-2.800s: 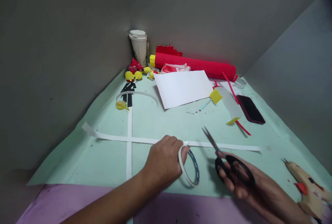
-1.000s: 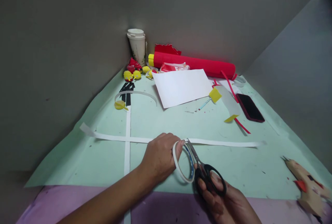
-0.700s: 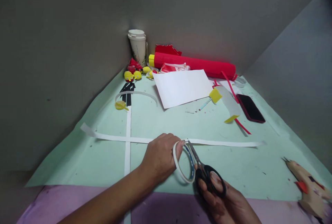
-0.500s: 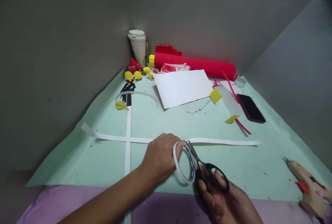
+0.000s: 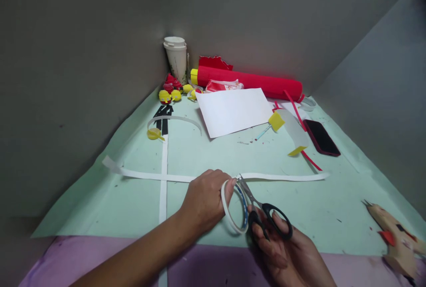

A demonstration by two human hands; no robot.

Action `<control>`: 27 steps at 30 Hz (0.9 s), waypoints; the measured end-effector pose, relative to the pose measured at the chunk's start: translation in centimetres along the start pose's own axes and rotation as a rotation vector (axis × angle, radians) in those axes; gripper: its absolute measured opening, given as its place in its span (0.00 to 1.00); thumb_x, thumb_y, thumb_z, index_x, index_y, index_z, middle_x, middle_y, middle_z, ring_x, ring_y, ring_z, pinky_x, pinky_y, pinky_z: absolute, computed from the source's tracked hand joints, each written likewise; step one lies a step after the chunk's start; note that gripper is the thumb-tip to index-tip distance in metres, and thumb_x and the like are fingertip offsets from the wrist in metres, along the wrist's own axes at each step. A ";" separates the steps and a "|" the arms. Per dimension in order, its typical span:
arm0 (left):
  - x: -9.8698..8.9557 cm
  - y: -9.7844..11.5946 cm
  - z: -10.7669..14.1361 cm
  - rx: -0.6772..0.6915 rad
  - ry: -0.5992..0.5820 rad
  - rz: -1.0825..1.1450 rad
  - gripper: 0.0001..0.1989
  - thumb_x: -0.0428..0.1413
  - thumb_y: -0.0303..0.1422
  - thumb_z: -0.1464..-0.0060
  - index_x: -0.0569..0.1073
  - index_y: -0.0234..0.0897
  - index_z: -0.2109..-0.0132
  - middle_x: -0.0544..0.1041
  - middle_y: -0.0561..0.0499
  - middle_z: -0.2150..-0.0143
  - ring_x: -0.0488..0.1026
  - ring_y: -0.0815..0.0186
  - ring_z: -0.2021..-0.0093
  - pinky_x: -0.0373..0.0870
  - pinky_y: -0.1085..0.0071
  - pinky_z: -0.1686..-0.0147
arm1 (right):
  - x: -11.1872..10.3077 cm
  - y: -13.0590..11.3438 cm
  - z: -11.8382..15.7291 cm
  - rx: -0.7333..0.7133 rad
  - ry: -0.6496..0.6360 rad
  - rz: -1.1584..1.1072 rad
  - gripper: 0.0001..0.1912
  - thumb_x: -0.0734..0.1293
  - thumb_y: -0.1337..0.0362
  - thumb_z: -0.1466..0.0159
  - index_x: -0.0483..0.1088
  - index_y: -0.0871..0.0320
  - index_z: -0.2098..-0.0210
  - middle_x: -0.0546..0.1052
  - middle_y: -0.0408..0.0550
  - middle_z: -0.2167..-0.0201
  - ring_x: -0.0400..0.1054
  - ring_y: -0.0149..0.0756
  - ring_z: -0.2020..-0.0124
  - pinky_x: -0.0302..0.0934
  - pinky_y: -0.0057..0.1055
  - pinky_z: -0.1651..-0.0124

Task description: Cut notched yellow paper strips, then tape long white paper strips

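My left hand (image 5: 208, 198) is closed on a roll of white tape (image 5: 225, 214) with a blue inner core, held on edge. My right hand (image 5: 279, 247) has its fingers in the black handles of a pair of scissors (image 5: 252, 198). The blades point up and away, slightly apart, with their tips at the tape by my left thumb. Beyond both hands a long white strip (image 5: 286, 177) runs sideways; my left hand hides part of it. Further left, another white strip (image 5: 163, 202) crosses it lengthwise.
At the back are a lidded paper cup (image 5: 176, 60), a red corrugated roll (image 5: 249, 80) and a white sheet (image 5: 236, 112). Black strips (image 5: 163, 118) lie at left. A phone (image 5: 321, 137) and a glue gun (image 5: 392, 238) are on the right. Pale green paper (image 5: 206, 154) covers the table.
The scissors' blades have shifted slightly left at the tape. The right end of the sideways white strip has moved a little left and up. Both hands keep their holds.
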State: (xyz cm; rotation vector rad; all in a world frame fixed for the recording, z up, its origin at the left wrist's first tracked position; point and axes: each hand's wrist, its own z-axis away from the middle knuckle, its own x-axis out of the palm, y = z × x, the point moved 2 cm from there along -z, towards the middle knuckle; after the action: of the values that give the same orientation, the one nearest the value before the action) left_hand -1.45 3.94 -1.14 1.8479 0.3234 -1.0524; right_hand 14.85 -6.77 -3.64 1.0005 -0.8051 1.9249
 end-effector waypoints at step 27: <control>-0.2 0.0 0.2 0.014 0.013 -0.001 0.21 0.40 0.38 0.33 0.73 0.37 0.67 0.74 0.50 0.70 0.67 0.64 0.68 0.63 0.66 0.65 | -0.7 0.4 -0.3 0.033 -0.023 0.048 0.19 0.76 0.62 0.45 0.77 0.65 0.57 0.78 0.49 0.72 0.60 0.19 0.85 0.53 0.15 0.86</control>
State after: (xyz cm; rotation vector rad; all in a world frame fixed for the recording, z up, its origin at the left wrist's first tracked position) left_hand -1.64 3.85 -1.03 1.8686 0.3258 -1.0461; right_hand 14.63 -6.98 -4.47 1.0329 -0.8195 1.9759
